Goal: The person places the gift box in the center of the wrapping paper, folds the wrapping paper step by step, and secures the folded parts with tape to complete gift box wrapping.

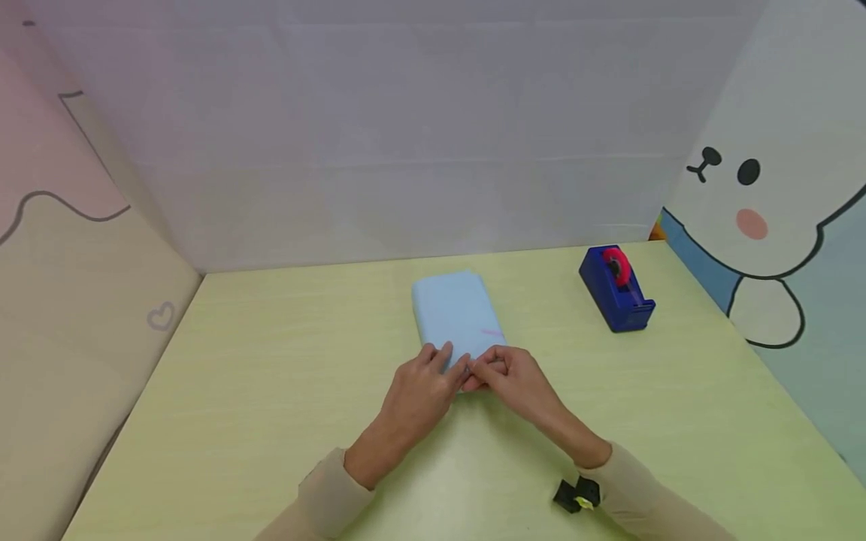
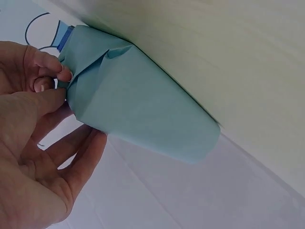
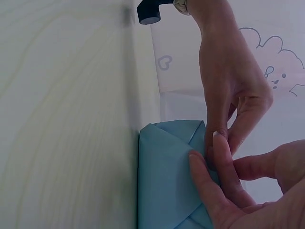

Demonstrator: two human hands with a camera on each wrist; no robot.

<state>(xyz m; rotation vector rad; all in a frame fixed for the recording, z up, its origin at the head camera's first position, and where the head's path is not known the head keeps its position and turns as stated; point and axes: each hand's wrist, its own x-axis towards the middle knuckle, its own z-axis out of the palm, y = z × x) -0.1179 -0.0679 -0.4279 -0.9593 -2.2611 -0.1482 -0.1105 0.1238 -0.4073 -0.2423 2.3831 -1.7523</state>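
A box-shaped package (image 1: 455, 312) in light blue wrapping paper lies on the table, with a small pink mark near its right edge. At its near end, my left hand (image 1: 425, 383) pinches the folded paper, other fingers resting along the top edge. Opposite it, my right hand (image 1: 517, 382) pinches the same folded end with thumb and fingers, so the fingertips of both hands meet. Creased, slanting folds show on the package's end (image 2: 102, 71) in the left wrist view. From the right wrist view, overlapping flaps (image 3: 178, 138) can be seen; the fingertips partly hide the paper's edge.
A dark blue tape dispenser (image 1: 616, 293) with a red-cored roll stands at the table's back right. A black device (image 1: 578, 494) sits by the right sleeve. Light walls with cartoon drawings border the pale wooden table (image 1: 284, 361) at the back and sides.
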